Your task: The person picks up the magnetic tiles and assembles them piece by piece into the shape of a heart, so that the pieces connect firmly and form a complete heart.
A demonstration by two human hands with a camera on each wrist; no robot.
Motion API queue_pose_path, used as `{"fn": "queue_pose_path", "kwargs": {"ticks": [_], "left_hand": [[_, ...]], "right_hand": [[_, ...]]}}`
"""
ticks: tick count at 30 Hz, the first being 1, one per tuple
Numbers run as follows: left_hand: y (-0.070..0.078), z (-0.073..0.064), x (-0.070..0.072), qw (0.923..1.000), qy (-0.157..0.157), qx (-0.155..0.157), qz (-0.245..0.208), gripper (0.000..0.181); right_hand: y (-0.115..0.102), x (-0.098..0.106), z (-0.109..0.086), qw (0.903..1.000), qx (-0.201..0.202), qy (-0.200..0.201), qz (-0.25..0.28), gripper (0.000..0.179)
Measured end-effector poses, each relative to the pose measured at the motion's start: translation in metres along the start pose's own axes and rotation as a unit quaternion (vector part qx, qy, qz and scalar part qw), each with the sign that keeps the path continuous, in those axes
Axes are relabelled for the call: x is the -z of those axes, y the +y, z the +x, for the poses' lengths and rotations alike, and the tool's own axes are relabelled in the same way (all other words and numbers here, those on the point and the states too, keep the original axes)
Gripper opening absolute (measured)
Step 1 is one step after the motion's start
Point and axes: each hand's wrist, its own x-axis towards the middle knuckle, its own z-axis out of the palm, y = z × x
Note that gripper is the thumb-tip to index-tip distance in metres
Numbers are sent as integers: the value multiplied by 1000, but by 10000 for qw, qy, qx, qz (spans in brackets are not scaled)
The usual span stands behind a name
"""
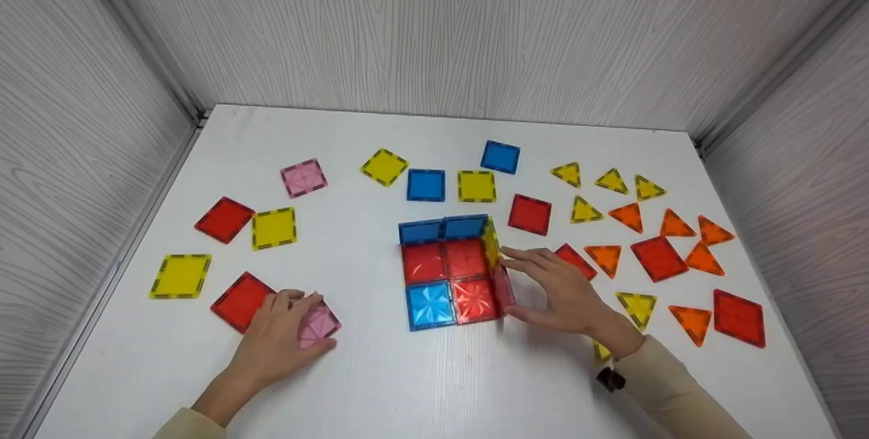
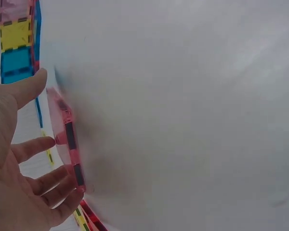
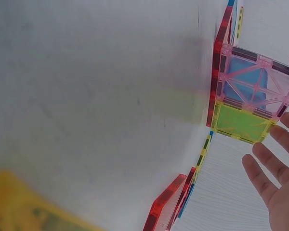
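In the head view, my left hand [image 1: 275,330] rests over a pink square tile [image 1: 319,323] on the table, its fingers loosely spread. The left wrist view shows fingertips at that tile's edge and the thumb apart from it. My right hand [image 1: 560,293] holds an upright pink square tile [image 3: 255,82] between thumb and fingers. This tile stands on the right side of a flat two-by-two base, beside an upright yellow tile [image 1: 491,242]. Red tiles [image 1: 424,262] and one blue tile [image 1: 430,304] form the base. Two blue tiles [image 1: 465,226] stand along its back edge.
Loose red [image 1: 224,220], yellow [image 1: 180,276] and pink [image 1: 303,178] squares lie at the left. Blue [image 1: 501,157] and yellow [image 1: 476,186] squares lie behind the base. Several yellow and orange triangles [image 1: 691,322] and red squares [image 1: 738,317] spread at the right. Pale panels [image 1: 441,32] enclose the table.
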Motion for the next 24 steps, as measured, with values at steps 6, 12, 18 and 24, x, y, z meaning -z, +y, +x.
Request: {"fn": "queue_pose_path", "kwargs": {"ticks": [6, 12, 18, 24], "left_hand": [[5, 10, -2, 9998, 136, 149, -68, 68], [24, 31, -4, 9953, 316, 416, -814, 66], [44, 52, -11, 9748, 528, 734, -2039, 63], [69, 74, -17, 9254, 461, 1147, -3583, 51]], "right_hand": [[2, 0, 1, 9999, 133, 68, 56, 69], [2, 0, 2, 9999, 128, 35, 43, 70], [1, 2, 3, 9999, 137, -46, -75, 69], [0, 5, 3, 9996, 197, -19, -214, 69]]}}
